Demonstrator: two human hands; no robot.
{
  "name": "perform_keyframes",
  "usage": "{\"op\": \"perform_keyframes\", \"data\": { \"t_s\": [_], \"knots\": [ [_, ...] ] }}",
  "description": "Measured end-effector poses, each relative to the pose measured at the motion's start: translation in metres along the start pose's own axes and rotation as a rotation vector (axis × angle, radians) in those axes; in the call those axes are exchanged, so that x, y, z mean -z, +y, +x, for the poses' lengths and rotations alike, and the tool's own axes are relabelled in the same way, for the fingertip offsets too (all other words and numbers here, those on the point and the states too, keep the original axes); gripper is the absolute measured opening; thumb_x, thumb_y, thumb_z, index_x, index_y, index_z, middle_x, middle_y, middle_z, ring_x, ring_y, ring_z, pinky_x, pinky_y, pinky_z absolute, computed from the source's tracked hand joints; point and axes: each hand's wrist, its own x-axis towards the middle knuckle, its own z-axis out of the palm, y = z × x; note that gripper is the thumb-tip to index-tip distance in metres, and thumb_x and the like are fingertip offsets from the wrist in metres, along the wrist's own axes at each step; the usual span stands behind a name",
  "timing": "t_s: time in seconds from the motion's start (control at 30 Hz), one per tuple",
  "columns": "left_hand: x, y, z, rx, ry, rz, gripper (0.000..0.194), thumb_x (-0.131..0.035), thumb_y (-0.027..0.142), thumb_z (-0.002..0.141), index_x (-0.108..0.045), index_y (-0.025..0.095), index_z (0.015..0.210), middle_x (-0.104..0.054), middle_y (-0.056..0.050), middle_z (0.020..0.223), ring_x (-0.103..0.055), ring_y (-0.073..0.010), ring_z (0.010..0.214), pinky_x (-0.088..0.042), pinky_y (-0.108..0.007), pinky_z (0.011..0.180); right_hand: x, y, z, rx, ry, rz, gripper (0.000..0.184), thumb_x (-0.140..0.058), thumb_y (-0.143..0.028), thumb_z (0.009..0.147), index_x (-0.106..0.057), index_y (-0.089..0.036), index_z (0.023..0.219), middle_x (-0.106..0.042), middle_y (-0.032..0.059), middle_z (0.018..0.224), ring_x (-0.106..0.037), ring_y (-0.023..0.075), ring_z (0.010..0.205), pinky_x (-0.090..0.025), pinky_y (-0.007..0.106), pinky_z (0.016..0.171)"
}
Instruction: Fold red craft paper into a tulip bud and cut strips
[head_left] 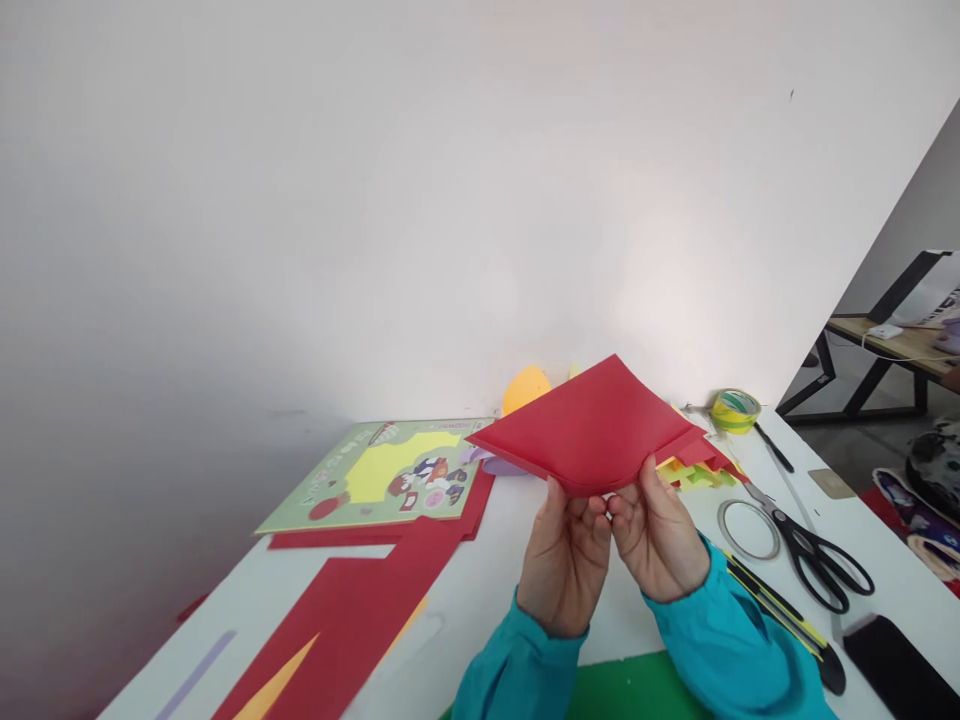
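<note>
A folded piece of red paper [592,425] is held up above the table, its pointed corner facing the wall. My left hand [566,560] pinches its lower edge with the thumb on top and the fingers curled beneath. Close beside it, my right hand [664,535] grips the same edge a little further right, thumb also on top. The fingertips of both hands nearly meet under the paper. The paper's near edge bows slightly between the thumbs. Behind the paper, an orange rounded paper piece [526,388] shows in part.
A green illustrated paper pad [315,495] lies over red sheets [360,600] at left, with a purple strip [196,675]. At right are scissors [814,560], a tape roll [735,410], a clear ring [748,530], a yellow-black cutter [780,608] and a black phone-like object [896,665]. Green sheet [637,690] in front.
</note>
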Motion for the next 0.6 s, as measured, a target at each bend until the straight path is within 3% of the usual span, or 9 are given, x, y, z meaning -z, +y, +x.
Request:
{"op": "perform_keyframes", "data": {
  "t_s": [0.17, 0.33, 0.5, 0.6],
  "knots": [
    [0.0028, -0.0020, 0.0012, 0.048, -0.128, -0.042, 0.053, -0.014, 0.024, 0.097, -0.066, 0.013, 0.100, -0.073, -0.008, 0.088, -0.068, -0.0071, 0.069, -0.055, -0.012, 0.065, 0.0021, 0.0053, -0.0006, 0.030, -0.045, 0.038, 0.035, -0.070, -0.044, 0.070, -0.067, -0.014, 0.088, -0.068, 0.0001, 0.052, -0.067, 0.0117, 0.051, -0.055, 0.013, 0.050],
    [0.0026, -0.0043, 0.0021, 0.125, -0.174, -0.073, 0.057, -0.011, 0.027, 0.097, -0.064, 0.010, 0.102, -0.072, -0.010, 0.083, -0.066, -0.0061, 0.064, -0.055, -0.012, 0.062, 0.0039, 0.0069, -0.0009, 0.013, -0.046, 0.047, 0.048, -0.070, -0.049, 0.066, -0.067, -0.010, 0.092, -0.066, 0.0016, 0.047, -0.068, 0.0156, 0.054, -0.055, 0.015, 0.046],
    [0.0027, -0.0006, 0.0019, 0.049, -0.045, -0.153, 0.050, -0.017, 0.020, 0.097, -0.066, 0.012, 0.096, -0.072, -0.008, 0.084, -0.066, -0.0050, 0.067, -0.054, -0.011, 0.065, 0.0004, -0.0001, -0.0011, 0.037, -0.010, 0.130, 0.031, -0.078, -0.029, 0.064, -0.067, -0.013, 0.088, -0.073, 0.0036, 0.073, -0.070, 0.0114, 0.064, -0.057, 0.014, 0.059],
    [-0.0024, -0.0026, 0.0015, 0.032, 0.099, -0.122, 0.057, -0.015, 0.017, 0.096, -0.069, 0.010, 0.083, -0.072, -0.009, 0.073, -0.068, -0.0067, 0.065, -0.054, -0.011, 0.063, -0.0026, -0.0016, -0.0010, -0.011, -0.009, 0.091, 0.024, -0.081, -0.021, 0.060, -0.067, -0.010, 0.076, -0.073, 0.0066, 0.072, -0.070, 0.0149, 0.069, -0.057, 0.015, 0.062]
  ]
}}
